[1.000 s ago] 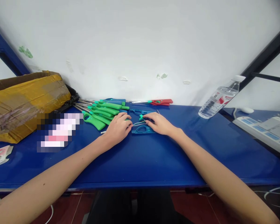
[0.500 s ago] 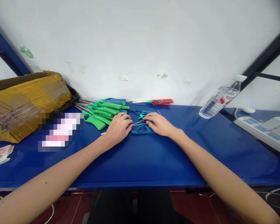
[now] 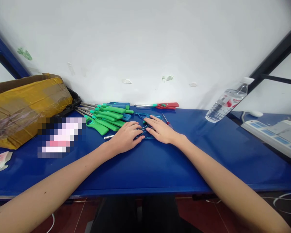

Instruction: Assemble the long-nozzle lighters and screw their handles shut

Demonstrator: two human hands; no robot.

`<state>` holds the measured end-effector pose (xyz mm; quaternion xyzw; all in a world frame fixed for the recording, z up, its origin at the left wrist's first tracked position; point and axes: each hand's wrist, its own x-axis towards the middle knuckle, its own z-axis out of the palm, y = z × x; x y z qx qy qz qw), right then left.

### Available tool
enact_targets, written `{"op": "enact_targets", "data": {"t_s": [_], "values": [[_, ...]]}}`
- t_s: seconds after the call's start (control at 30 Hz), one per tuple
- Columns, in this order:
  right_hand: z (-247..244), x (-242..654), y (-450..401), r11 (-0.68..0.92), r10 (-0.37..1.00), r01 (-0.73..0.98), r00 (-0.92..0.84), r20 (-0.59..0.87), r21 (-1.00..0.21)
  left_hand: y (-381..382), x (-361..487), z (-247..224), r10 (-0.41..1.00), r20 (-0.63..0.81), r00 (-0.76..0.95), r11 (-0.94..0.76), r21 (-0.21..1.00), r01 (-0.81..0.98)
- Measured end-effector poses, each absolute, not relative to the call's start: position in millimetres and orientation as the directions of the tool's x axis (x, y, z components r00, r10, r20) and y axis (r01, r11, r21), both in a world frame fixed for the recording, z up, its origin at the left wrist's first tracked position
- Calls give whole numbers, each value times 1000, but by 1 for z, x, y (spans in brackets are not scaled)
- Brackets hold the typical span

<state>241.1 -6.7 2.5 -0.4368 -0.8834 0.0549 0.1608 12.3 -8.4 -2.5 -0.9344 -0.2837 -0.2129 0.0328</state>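
My left hand (image 3: 128,136) lies over the left part of a blue plastic shell half (image 3: 149,136), its fingers apart. My right hand (image 3: 160,129) rests over the right part, with fingers spread above the small parts. A second blue shell half (image 3: 142,115) lies just behind the fingers. Thin wire and a green piece show partly between the hands; the rest is hidden. A screwdriver (image 3: 168,122) lies beyond my right hand. Left of my left hand is a metal tube (image 3: 108,137), and behind it a pile of green lighters (image 3: 109,116).
A red lighter (image 3: 168,105) lies by the wall. The taped cardboard box (image 3: 26,110) stands at the left, with a printed card (image 3: 0,162) in front. At the right are a tilted water bottle (image 3: 225,103) and a white power strip (image 3: 274,132).
My left hand has moved right over the shell. My right fingers have opened from a pinch and spread over the parts. More of the metal tube and screwdriver shows.
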Motion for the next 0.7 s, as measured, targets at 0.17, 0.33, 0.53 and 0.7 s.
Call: {"op": "enact_targets", "data": {"t_s": [0.17,0.33,0.53,0.7], "values": [[9,248,-5,587,804,775,-527,274,-234,-8,13,-3,524,430,735,-829,62,555],[17,266,-2,586,793,779,-493,359,-223,-11,12,-1,516,439,736,-837,74,543],[27,292,-9,575,756,773,-377,535,-268,-13,9,4,436,336,835,-898,95,430],[17,311,-5,527,779,817,-355,517,-235,-11,8,5,437,276,856,-899,91,429]]}}
